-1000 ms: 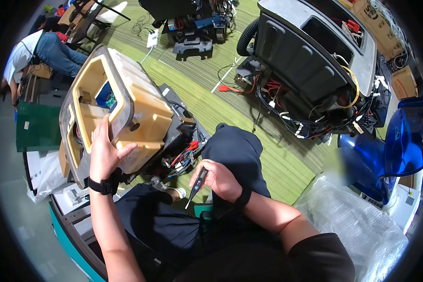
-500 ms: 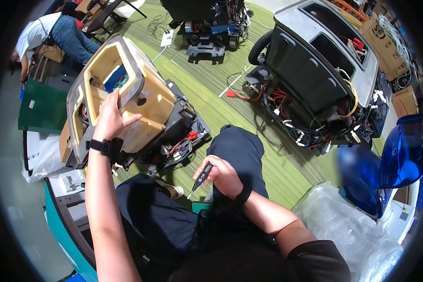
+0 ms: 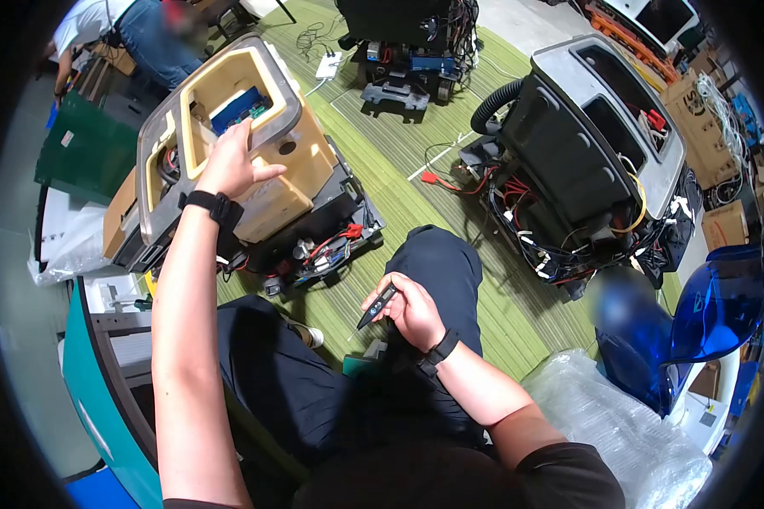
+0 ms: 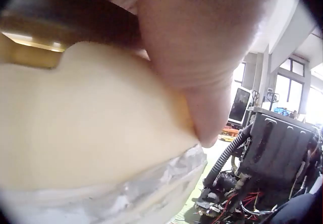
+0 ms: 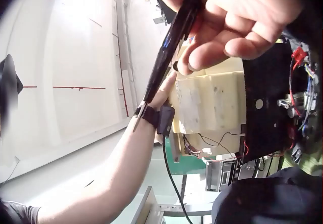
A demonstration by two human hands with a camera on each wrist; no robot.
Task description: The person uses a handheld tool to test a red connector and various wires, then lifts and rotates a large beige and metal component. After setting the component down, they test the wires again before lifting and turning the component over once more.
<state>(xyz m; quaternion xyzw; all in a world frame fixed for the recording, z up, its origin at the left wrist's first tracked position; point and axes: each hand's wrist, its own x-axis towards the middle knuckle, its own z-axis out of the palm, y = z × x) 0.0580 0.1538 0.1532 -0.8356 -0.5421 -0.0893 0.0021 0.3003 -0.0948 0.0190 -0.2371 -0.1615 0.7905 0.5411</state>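
Note:
My left hand (image 3: 232, 167) rests on the dark rim (image 3: 284, 119) of a cream-coloured machine body (image 3: 318, 170), fingers extended over the edge and thumb out to the side. In the left wrist view the thumb (image 4: 204, 108) lies close against the cream wall (image 4: 91, 123). Inside the opening sits a blue part with a green circuit board (image 3: 239, 109). Above my thigh, my right hand (image 3: 418, 316) holds a black pen-shaped screwdriver (image 3: 377, 308) between thumb and fingers. Its thin metal tip (image 5: 140, 115) points down and left, apart from the machine.
Loose wires with a red connector (image 3: 351, 231) show at the machine's base. A grey and black machine (image 3: 569, 161) with tangled cables stands right. Bubble wrap (image 3: 603, 424) and a glossy blue shell (image 3: 713, 310) lie nearer. Another person (image 3: 148, 38) bends over at far left.
The head view has shifted, so the machines appear higher and further right. My left hand stays at the rim; my right hand keeps the screwdriver over my lap.

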